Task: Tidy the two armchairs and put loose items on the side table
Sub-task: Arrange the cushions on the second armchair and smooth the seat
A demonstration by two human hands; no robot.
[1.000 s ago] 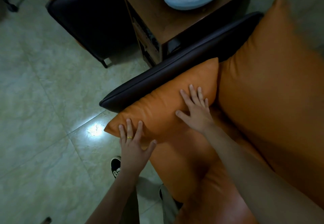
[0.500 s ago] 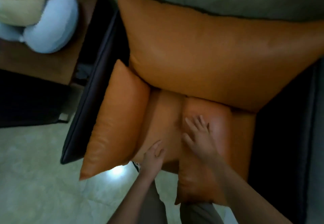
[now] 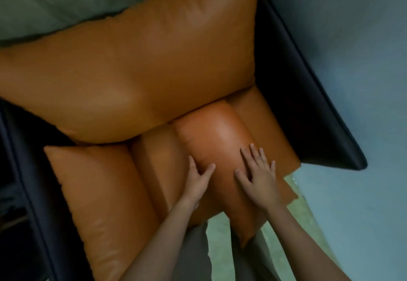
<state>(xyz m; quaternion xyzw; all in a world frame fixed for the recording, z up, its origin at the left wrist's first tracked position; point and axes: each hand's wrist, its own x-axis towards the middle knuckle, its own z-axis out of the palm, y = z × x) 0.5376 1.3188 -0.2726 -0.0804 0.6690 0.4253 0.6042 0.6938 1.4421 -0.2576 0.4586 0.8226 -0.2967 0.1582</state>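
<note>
Left grip (image 3: 198, 181) shifted onto small cushion (image 3: 215, 139) left flank, fingers straight; right grip (image 3: 257, 177) flat, fingers spread, on its top. Cushion between grips, mid-seat, overhanging armchair (image 3: 297, 104) front edge.

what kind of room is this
Likely a living room or lounge: an orange armchair with a dark frame, a loose cushion on its seat, and a smooth hard floor.

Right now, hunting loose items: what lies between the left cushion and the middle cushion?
In the head view, a bare strip of orange seat runs between the left cushion and middle cushion, the left hand resting at its edge; no loose item.
</note>
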